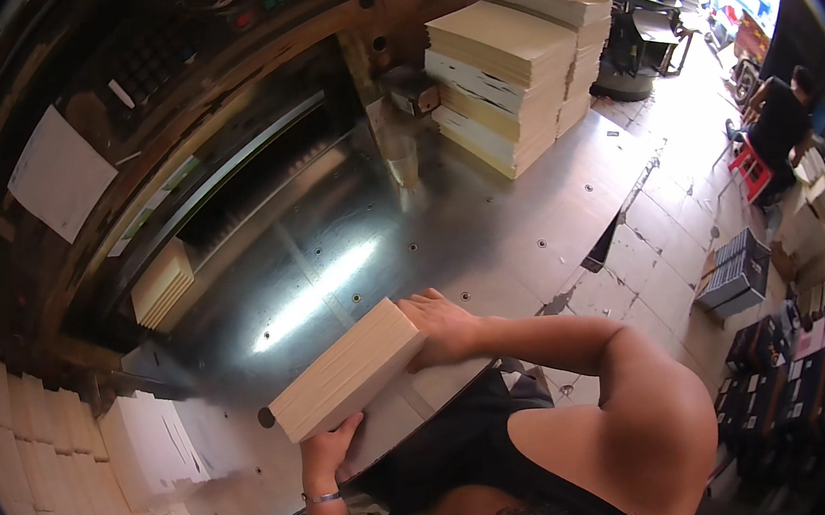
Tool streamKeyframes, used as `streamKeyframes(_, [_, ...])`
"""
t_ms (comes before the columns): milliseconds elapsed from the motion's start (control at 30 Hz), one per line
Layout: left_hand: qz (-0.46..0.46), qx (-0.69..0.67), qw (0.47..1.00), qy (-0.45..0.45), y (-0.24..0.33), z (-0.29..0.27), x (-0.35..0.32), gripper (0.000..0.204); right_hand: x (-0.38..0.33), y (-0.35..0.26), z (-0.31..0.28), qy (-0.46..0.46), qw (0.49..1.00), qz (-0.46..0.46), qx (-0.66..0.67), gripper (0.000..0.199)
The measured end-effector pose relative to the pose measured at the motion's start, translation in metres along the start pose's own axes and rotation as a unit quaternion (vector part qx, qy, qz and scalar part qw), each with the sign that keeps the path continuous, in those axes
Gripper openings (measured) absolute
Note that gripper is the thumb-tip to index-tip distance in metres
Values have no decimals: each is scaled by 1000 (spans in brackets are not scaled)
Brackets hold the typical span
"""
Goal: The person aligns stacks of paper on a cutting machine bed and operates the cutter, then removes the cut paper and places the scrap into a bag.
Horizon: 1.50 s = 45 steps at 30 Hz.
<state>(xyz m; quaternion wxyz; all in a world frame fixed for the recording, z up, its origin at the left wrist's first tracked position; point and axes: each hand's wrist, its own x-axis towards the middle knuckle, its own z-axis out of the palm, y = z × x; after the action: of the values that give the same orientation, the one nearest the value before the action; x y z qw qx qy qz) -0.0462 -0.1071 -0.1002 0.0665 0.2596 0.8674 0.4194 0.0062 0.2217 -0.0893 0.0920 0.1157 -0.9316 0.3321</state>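
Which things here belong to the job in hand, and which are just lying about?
In hand:
- paper block, held at its ends by left hand and right hand
- steel table under it

Lying about:
- tall paper stacks at the far corner
- small stack under the machine
- white sheets on the left
- boxes on the floor

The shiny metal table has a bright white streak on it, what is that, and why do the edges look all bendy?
Head view: the streak is lamp glare on the polished steel table, just beyond the thick cream block of paper; the fisheye lens bends straight edges near the dark rim; daylight washes out the upper right.
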Motion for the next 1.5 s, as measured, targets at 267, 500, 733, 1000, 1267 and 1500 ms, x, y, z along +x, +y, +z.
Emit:
streamKeyframes(267, [40, 54, 998, -5, -4, 0, -8, 50, -13, -8, -10, 12, 1000, -14, -13, 56])
streamKeyframes(500, [18, -191, 980, 61, -25, 30, -25, 35, -53, -9, 4, 61, 997, -24, -28, 38])
streamKeyframes(733, [14, 25, 993, -116, 0, 18, -40, 53, -71, -11, -10, 43, 998, -20, -48, 57])
streamKeyframes(1000, [58, -71, 996, 6, 19, 11, -44, 52, -70, -27, -7, 54, 998, -29, -9, 53])
streamKeyframes(1267, [82, -74, 993, -38, 32, 14, -29, 55, -85, -29, -13, 32, 999, -6, 15, 42])
streamKeyframes(1500, [183, -16, 983, -22, 15, 33, -13, 55, -99, -21, -16, 130, 991, -12, -26, 40])
